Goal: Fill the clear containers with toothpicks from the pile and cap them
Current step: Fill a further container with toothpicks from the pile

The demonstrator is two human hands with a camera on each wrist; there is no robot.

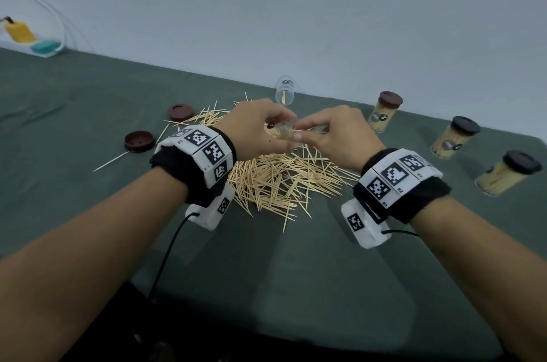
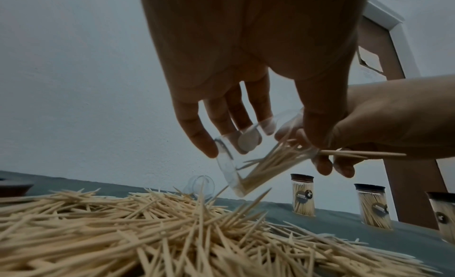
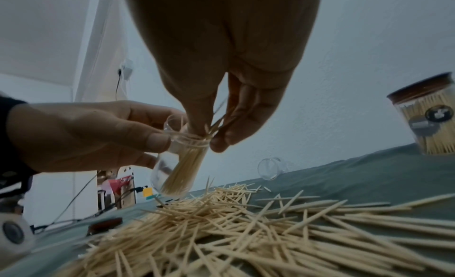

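Above the toothpick pile [image 1: 275, 181] on the counter [image 1: 88, 113], the left hand [image 1: 251, 130] grips a clear container [image 2: 258, 156] around its wall, tilted so its open mouth faces the right hand [image 1: 340, 136] and its base hangs down toward the pile. The right hand pinches a small bunch of toothpicks [image 3: 216, 121] whose long axis runs roughly in line with the container's, their leading ends already at the mouth, so the coming push looks to be straight along that axis into the opening. The held container is partly filled, the sticks lying together along its lower side, with room left. A second clear container [image 1: 284, 92] lies on its side beyond the pile, uncapped, with only a stick or so inside. Three filled containers [image 1: 453, 139] with dark caps stand to the right, well apart from the hands. Two loose brown caps [image 1: 139, 141] rest on the counter to the left of the pile, nearer the left hand.
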